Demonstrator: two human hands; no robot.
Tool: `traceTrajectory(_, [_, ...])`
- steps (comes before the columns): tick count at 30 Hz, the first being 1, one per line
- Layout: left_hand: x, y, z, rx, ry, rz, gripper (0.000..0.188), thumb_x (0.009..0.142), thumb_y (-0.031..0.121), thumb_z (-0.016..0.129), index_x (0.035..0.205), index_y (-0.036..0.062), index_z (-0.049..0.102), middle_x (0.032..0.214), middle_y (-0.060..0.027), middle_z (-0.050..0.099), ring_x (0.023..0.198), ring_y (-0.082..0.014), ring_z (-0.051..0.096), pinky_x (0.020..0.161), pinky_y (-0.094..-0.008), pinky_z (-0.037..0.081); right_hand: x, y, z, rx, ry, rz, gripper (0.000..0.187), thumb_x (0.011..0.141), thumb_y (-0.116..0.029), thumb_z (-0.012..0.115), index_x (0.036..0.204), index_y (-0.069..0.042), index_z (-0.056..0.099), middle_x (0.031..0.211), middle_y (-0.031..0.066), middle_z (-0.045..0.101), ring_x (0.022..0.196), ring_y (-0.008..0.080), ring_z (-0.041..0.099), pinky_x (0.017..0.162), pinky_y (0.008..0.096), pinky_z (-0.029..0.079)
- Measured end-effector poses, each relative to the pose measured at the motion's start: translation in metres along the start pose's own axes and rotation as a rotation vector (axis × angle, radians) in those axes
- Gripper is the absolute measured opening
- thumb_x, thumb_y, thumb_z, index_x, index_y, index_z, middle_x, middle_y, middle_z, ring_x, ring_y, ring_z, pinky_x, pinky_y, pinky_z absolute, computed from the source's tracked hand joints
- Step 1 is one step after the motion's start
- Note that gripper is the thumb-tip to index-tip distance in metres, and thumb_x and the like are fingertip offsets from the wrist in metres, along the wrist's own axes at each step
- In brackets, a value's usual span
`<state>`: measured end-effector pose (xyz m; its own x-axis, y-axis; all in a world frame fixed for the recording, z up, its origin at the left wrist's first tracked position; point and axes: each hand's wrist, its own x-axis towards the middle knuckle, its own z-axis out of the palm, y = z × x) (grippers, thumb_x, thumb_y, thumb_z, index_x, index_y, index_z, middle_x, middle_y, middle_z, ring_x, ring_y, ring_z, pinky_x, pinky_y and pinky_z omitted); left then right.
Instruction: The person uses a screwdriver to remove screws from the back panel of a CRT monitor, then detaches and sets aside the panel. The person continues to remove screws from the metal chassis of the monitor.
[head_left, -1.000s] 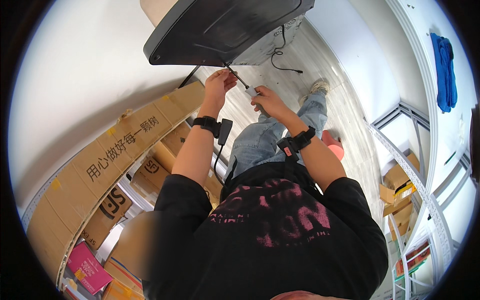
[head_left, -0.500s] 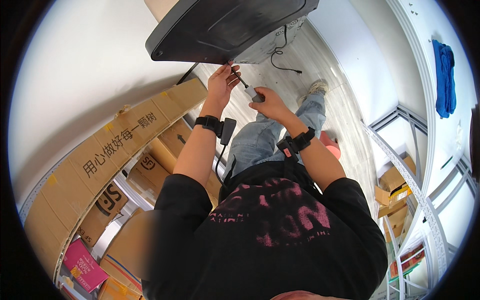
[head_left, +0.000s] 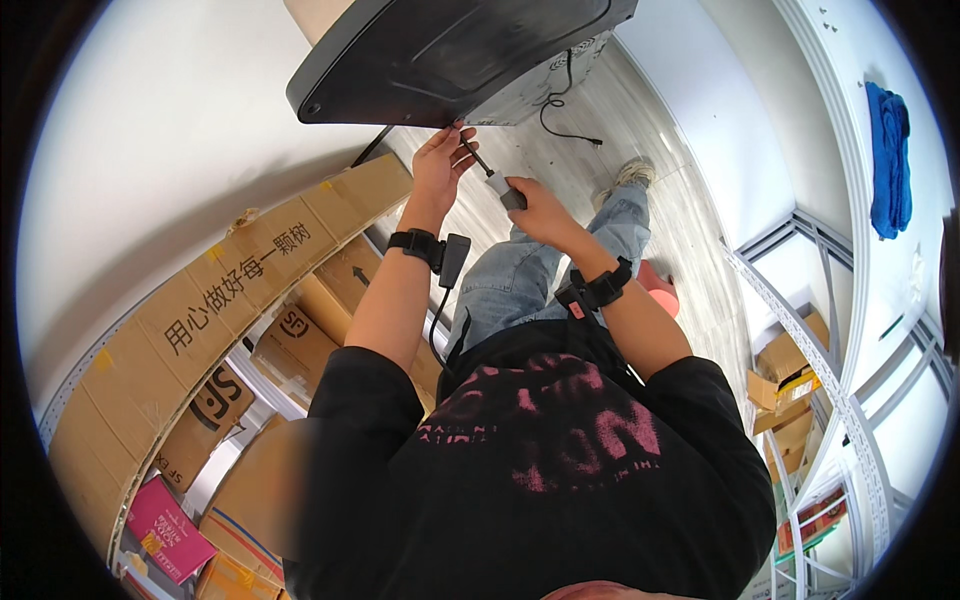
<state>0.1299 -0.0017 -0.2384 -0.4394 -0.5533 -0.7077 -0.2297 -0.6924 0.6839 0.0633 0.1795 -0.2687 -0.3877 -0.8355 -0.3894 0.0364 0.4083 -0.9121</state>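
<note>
A black moulded panel [head_left: 440, 60], the cover of a large machine, hangs over the floor at the top of the view. At its lower edge the screwdriver [head_left: 504, 188] points up and left, its tip against or close under that edge. My right hand [head_left: 548, 214] grips the grey handle. Beside the tip, my left hand [head_left: 436, 168] is raised with thumb and index finger pinched at the panel's edge and the other fingers curled near the shaft. Whatever those two fingers pinch is too small to make out.
A loose black cable [head_left: 570, 138] trails onto the floor right of the panel. Cardboard boxes [head_left: 290, 345] fill a shelf at left behind a long cardboard strip [head_left: 240, 255]. Metal shelving [head_left: 800, 325] stands at right, and a red stool [head_left: 658, 288] sits by my leg.
My right hand's grip on the screwdriver handle has turned, with the thumb shifted and more of the handle showing. My left hand stays at the panel's edge.
</note>
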Motion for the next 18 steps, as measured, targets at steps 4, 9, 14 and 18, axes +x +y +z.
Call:
traceTrajectory(4, [0.0, -0.001, -0.001, 0.001, 0.009, 0.003, 0.019, 0.096, 0.014, 0.048, 0.11, 0.0077, 0.059, 0.103, -0.0069, 0.065, 0.09, -0.0181, 0.061, 0.079, -0.0314, 0.049, -0.004, -0.014, -0.008, 0.007, -0.025, 0.053, 0.052, 0.07, -0.011, 0.07, 0.118, 0.002, 0.054, 0.109, 0.0189, 0.053, 0.098, 0.03, 0.057, 0.084, 0.0343, 0.045])
traceTrajectory(9, [-0.002, -0.001, 0.002, -0.015, 0.019, 0.007, 0.018, 0.096, 0.013, 0.049, 0.11, 0.0075, 0.059, 0.104, -0.0067, 0.065, 0.09, -0.0177, 0.06, 0.079, -0.0313, 0.049, -0.005, -0.013, -0.007, -0.003, 0.028, 0.04, 0.051, 0.07, -0.012, 0.072, 0.117, -0.001, 0.053, 0.104, 0.0173, 0.055, 0.091, 0.0291, 0.058, 0.082, 0.034, 0.045])
traceTrajectory(14, [-0.003, -0.001, 0.003, -0.044, 0.022, 0.007, 0.018, 0.096, 0.012, 0.049, 0.109, 0.0075, 0.059, 0.105, -0.0058, 0.064, 0.092, -0.0174, 0.06, 0.079, -0.0311, 0.048, -0.006, -0.017, -0.008, 0.074, -0.007, 0.121, 0.052, 0.075, -0.013, 0.068, 0.121, -0.002, 0.048, 0.092, 0.013, 0.058, 0.077, 0.0222, 0.057, 0.072, 0.0322, 0.046])
traceTrajectory(18, [-0.003, -0.002, 0.003, -0.056, 0.023, -0.004, 0.018, 0.095, 0.011, 0.049, 0.109, 0.0079, 0.059, 0.105, -0.0054, 0.064, 0.092, -0.0174, 0.06, 0.08, -0.0312, 0.047, -0.007, -0.007, -0.005, 0.392, -0.043, 0.23, 0.049, 0.078, -0.013, 0.066, 0.122, -0.002, 0.047, 0.088, 0.0108, 0.057, 0.075, 0.0175, 0.055, 0.068, 0.0303, 0.044])
